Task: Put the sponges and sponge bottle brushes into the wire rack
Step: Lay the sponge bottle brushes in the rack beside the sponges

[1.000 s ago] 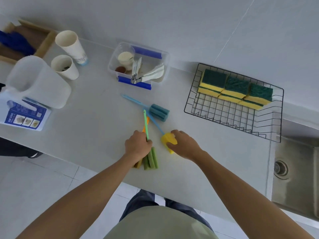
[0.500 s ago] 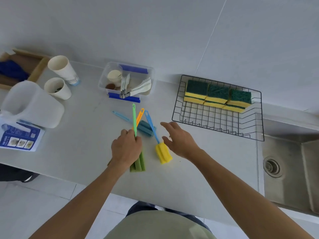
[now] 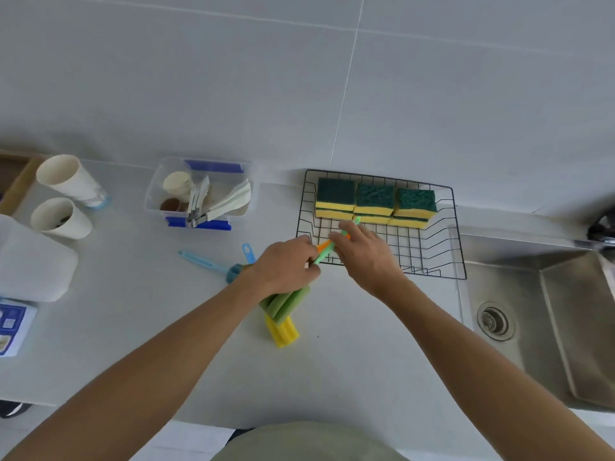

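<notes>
A black wire rack (image 3: 432,251) stands at the back right of the counter, with three green-and-yellow sponges (image 3: 374,201) in a row along its far side. My left hand (image 3: 286,264) grips a green sponge brush (image 3: 288,304) together with an orange-handled one, their handles slanting toward the rack's front left corner. My right hand (image 3: 362,251) pinches the far ends of those handles over the rack's edge. A yellow sponge brush (image 3: 283,332) lies on the counter under the green head. A teal brush (image 3: 213,262) lies to the left of my left hand.
A clear plastic box with blue clips (image 3: 199,194) sits behind the brushes. Two paper cups (image 3: 71,181) and a white jug (image 3: 33,264) are at the left. A steel sink (image 3: 549,314) with a drain and a faucet (image 3: 602,231) lies right of the rack.
My left hand has carried the green and orange brushes right toward the rack. My right hand left the yellow brush and took the handle ends at the rack's edge.
</notes>
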